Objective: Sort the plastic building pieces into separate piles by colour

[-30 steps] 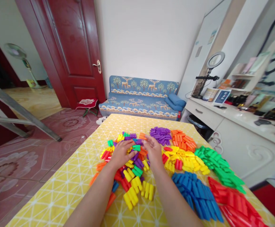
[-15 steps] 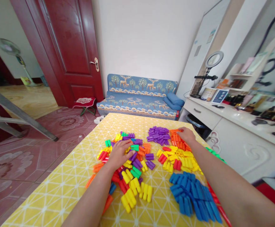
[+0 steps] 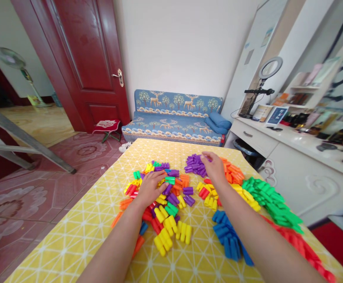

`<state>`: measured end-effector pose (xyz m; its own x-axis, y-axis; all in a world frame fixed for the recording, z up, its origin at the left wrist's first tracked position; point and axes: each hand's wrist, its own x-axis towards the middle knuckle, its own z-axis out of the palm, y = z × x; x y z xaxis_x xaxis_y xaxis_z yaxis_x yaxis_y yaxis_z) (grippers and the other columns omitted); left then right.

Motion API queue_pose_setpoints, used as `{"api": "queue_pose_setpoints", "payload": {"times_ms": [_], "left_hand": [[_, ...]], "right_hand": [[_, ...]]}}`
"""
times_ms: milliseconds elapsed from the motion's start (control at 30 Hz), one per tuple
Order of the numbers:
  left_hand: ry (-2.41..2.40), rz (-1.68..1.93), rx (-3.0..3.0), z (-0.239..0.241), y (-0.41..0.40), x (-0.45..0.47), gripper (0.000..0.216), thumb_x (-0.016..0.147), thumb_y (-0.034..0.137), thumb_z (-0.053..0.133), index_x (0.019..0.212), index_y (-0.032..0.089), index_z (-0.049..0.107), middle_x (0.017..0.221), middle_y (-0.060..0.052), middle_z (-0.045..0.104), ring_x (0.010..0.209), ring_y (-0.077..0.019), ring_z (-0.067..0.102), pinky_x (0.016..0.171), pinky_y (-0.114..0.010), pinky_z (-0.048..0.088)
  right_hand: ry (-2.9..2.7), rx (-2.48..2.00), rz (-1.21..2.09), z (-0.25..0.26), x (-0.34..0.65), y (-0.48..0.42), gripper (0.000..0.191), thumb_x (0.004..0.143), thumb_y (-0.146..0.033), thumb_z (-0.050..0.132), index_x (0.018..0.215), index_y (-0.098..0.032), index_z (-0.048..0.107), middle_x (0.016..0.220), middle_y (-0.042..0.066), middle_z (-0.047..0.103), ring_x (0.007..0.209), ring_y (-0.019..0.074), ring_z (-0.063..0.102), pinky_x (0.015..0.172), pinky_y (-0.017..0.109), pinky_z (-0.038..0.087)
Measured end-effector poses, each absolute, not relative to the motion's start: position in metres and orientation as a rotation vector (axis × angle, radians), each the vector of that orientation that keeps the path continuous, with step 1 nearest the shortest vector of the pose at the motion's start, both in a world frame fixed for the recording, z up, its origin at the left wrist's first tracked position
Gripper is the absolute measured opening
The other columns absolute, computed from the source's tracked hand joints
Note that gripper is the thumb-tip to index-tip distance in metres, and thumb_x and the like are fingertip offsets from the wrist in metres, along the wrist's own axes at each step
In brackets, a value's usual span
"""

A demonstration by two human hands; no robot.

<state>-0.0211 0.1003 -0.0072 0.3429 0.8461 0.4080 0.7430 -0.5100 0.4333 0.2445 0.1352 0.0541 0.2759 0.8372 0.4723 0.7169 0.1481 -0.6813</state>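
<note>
My left hand (image 3: 151,188) lies over a mixed heap of coloured plastic pieces, joined short tubes, with its fingers stretched out and its thumb apart. A green piece (image 3: 169,180) sits between its thumb and fingertips, not visibly gripped. Beneath and around this hand are yellow pieces (image 3: 163,240), purple pieces (image 3: 173,199) and orange pieces (image 3: 184,180). My right hand (image 3: 214,167) is at the right edge of a purple pile (image 3: 195,165), its fingers loosely parted with nothing visible in them. Its forearm partly covers a yellow pile (image 3: 246,196) and a blue pile (image 3: 227,236).
An orange pile (image 3: 233,172), a green pile (image 3: 270,200) and a red pile (image 3: 302,247) lie along the right side of the yellow patterned tablecloth (image 3: 100,228). Beyond the table stand a blue sofa (image 3: 171,122) and a white dresser (image 3: 301,165).
My right hand has left the orange pile, where it held an orange piece, and moved left to the purple pile. My left hand stays over the mixed heap. The view has shifted slightly.
</note>
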Motion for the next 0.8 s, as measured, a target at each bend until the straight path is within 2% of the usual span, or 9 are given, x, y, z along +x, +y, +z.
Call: {"api": "queue_pose_setpoints", "payload": {"times_ms": [100, 300, 367, 433, 500, 567, 633, 733, 800], "left_hand": [[1.438, 0.918, 2.432, -0.008, 0.101, -0.022, 0.037, 0.088, 0.041, 0.052, 0.119, 0.026, 0.064, 0.131, -0.005, 0.059, 0.122, -0.0243, 0.051, 0.107, -0.044, 0.035], [1.468, 0.938, 2.393, -0.005, 0.100, -0.022, 0.029, 0.084, 0.031, 0.055, 0.109, 0.026, 0.069, 0.128, -0.004, 0.062, 0.119, -0.0235, 0.054, 0.106, -0.042, 0.037], [1.497, 0.988, 2.330, -0.003, 0.100, -0.022, 0.023, 0.082, 0.027, 0.056, 0.098, 0.023, 0.073, 0.121, -0.005, 0.066, 0.113, -0.0230, 0.058, 0.102, -0.039, 0.041], [1.532, 1.061, 2.242, -0.001, 0.099, -0.021, 0.020, 0.083, 0.028, 0.055, 0.083, 0.021, 0.073, 0.107, -0.006, 0.071, 0.102, -0.0219, 0.063, 0.094, -0.036, 0.046], [1.572, 1.160, 2.146, 0.002, 0.097, -0.021, 0.023, 0.086, 0.032, 0.052, 0.078, 0.020, 0.071, 0.093, -0.006, 0.072, 0.091, -0.0210, 0.065, 0.087, -0.034, 0.049], [1.553, 1.302, 2.086, 0.005, 0.095, -0.021, 0.024, 0.087, 0.034, 0.050, 0.085, 0.019, 0.070, 0.092, -0.006, 0.071, 0.090, -0.0208, 0.065, 0.086, -0.034, 0.049], [1.428, 1.384, 2.128, 0.009, 0.093, -0.020, 0.024, 0.087, 0.034, 0.052, 0.099, 0.020, 0.068, 0.104, -0.006, 0.069, 0.100, -0.0209, 0.062, 0.092, -0.034, 0.046], [1.202, 1.199, 2.374, 0.011, 0.089, -0.019, 0.033, 0.079, 0.032, 0.062, 0.111, 0.026, 0.066, 0.118, -0.004, 0.065, 0.114, -0.0228, 0.056, 0.103, -0.037, 0.039], [1.172, 1.018, 2.496, 0.010, 0.087, -0.018, 0.045, 0.070, 0.026, 0.069, 0.115, 0.029, 0.065, 0.122, -0.003, 0.063, 0.116, -0.0252, 0.054, 0.105, -0.041, 0.036]], "right_hand": [[-1.491, -1.434, 0.278, 0.025, 0.194, 0.104, 0.037, 0.078, -0.031, 0.056, 0.111, -0.015, 0.064, 0.113, 0.011, 0.065, 0.106, 0.0239, 0.059, 0.096, 0.040, 0.044], [-1.476, -1.630, 0.190, -0.029, 0.148, 0.070, 0.041, 0.074, -0.029, 0.061, 0.112, -0.013, 0.064, 0.120, 0.020, 0.060, 0.114, 0.0361, 0.053, 0.097, 0.054, 0.038], [-1.437, -1.617, 0.163, -0.031, 0.145, 0.065, 0.035, 0.077, -0.031, 0.058, 0.107, -0.015, 0.067, 0.116, 0.019, 0.062, 0.110, 0.0351, 0.055, 0.095, 0.052, 0.039], [-1.403, -1.535, 0.237, -0.029, 0.143, 0.062, 0.030, 0.083, -0.034, 0.051, 0.102, -0.018, 0.067, 0.109, 0.014, 0.065, 0.104, 0.0298, 0.058, 0.092, 0.045, 0.042], [-1.350, -1.453, 0.366, -0.027, 0.142, 0.060, 0.030, 0.086, -0.036, 0.045, 0.099, -0.018, 0.067, 0.101, 0.010, 0.068, 0.096, 0.0244, 0.061, 0.087, 0.038, 0.046], [-1.279, -1.396, 0.492, -0.027, 0.142, 0.059, 0.030, 0.085, -0.037, 0.046, 0.097, -0.018, 0.066, 0.095, 0.007, 0.069, 0.087, 0.0216, 0.063, 0.080, 0.033, 0.048], [-1.234, -1.343, 0.606, -0.029, 0.143, 0.060, 0.027, 0.082, -0.036, 0.051, 0.093, -0.018, 0.066, 0.089, 0.006, 0.070, 0.081, 0.0204, 0.064, 0.076, 0.031, 0.049], [-1.242, -1.313, 0.705, -0.034, 0.143, 0.064, 0.025, 0.076, -0.033, 0.055, 0.094, -0.017, 0.064, 0.087, 0.006, 0.070, 0.077, 0.0197, 0.064, 0.073, 0.031, 0.050], [-1.271, -1.337, 0.711, -0.036, 0.143, 0.066, 0.031, 0.073, -0.029, 0.057, 0.101, -0.017, 0.064, 0.091, 0.005, 0.069, 0.075, 0.0187, 0.063, 0.071, 0.031, 0.051]]}}
